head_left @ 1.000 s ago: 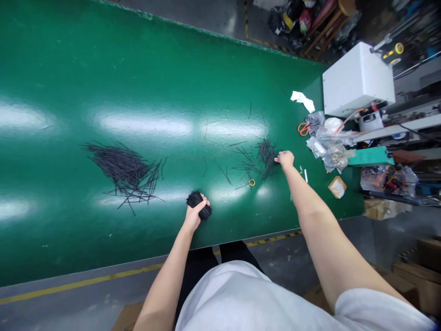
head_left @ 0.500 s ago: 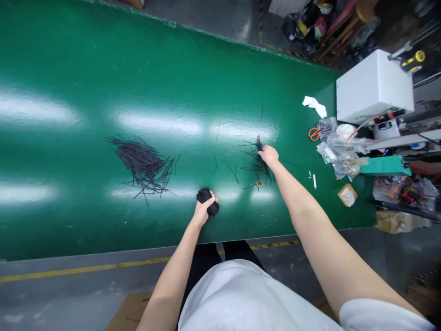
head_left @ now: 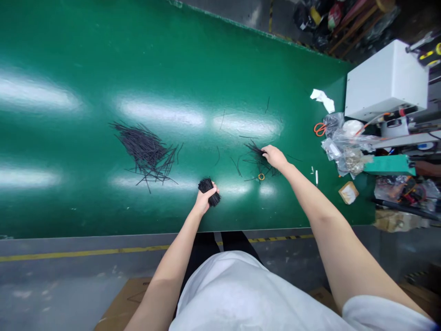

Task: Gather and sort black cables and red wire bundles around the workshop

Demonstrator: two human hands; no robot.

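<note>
My left hand (head_left: 204, 201) is wrapped round a thick bundle of short, thin black wire-like strands (head_left: 208, 190), held near the table's front edge. Further right, my right hand (head_left: 274, 157) is closed, its thumb and fingertips pinching several of the same strands (head_left: 254, 149) at a small loose heap. The heap lies partly hidden beneath that hand. An orange-yellow ring (head_left: 261, 176), perhaps a rubber band, rests just in front of it. To the left, a larger pile of black strands (head_left: 146, 149) spreads over the green table (head_left: 103, 59).
Single strands lie scattered between the hands and behind them. On the right are orange-handled scissors (head_left: 319, 129), plastic bags (head_left: 346, 149), crumpled white paper (head_left: 323, 99), a small cardboard box (head_left: 348, 192) and a white metal case (head_left: 386, 82).
The strands at my right hand, earlier standing up in the fist, now lean left and low across the heap. The whole view has shifted slightly; my left hand keeps its bundle.
</note>
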